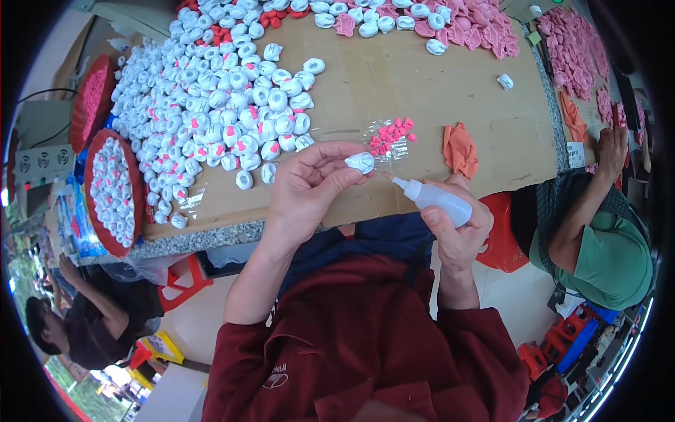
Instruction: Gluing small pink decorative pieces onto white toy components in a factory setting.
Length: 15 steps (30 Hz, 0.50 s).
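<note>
Between the thumb and fingers of my left hand (313,183) is a small white head-shaped plastic piece (361,163), held above the near part of the table. My right hand (462,228) is wrapped round a white squeeze bottle (446,202). The bottle lies tilted, its thin nozzle aimed left at the white piece and close to it; whether the tip touches cannot be told. Just beyond my hands, small pink bows (389,136) lie on a patch of clear tape. A crumpled orange cloth (460,150) rests on the cardboard, right beyond the bottle.
A large heap of white pieces (232,105), some with pink bows, covers the table's left. Pink parts (478,28) pile up at the back. Red trays (133,204) stand at the left edge. Cardboard (422,77) covers the tabletop. A co-worker in green (598,246) sits at right, another person at left.
</note>
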Motion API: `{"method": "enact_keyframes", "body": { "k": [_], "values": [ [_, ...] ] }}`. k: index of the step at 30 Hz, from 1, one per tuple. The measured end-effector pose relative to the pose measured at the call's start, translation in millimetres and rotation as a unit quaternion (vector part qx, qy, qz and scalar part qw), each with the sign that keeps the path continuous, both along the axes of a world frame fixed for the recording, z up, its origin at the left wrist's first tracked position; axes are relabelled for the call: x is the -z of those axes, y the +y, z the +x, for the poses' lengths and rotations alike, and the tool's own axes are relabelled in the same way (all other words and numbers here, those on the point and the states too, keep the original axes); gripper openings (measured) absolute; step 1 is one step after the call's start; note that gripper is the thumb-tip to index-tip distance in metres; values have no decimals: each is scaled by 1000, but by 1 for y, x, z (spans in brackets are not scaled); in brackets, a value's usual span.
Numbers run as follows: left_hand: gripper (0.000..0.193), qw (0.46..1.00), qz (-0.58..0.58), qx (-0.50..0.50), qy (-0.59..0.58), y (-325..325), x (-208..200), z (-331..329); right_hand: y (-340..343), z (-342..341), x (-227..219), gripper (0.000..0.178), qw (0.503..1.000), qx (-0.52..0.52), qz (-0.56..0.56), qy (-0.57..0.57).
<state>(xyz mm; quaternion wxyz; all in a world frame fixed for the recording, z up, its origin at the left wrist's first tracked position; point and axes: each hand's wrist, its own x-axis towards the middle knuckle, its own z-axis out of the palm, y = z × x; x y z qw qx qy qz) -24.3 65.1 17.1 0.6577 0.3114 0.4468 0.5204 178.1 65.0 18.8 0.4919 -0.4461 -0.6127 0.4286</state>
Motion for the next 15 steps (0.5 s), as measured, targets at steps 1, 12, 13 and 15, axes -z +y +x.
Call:
{"method": "enact_keyframes", "body": {
  "k": [1,12,13,15],
  "values": [
    [26,1000,6,0,2,0,0,1,0,0,-1,30,1000,5,-4,-2],
    [26,1000,3,-5,14,-2,-2,3,-1,2,-2,28,1000,-3,-5,-8],
    [26,1000,5,-2,17,-2,-3,3,-1,2,-3,28,1000,-2,-4,-2],
    [27,1000,6,1,20,-1,-2,2,-2,2,-2,28,1000,-3,-11,-6]
  ]
}}
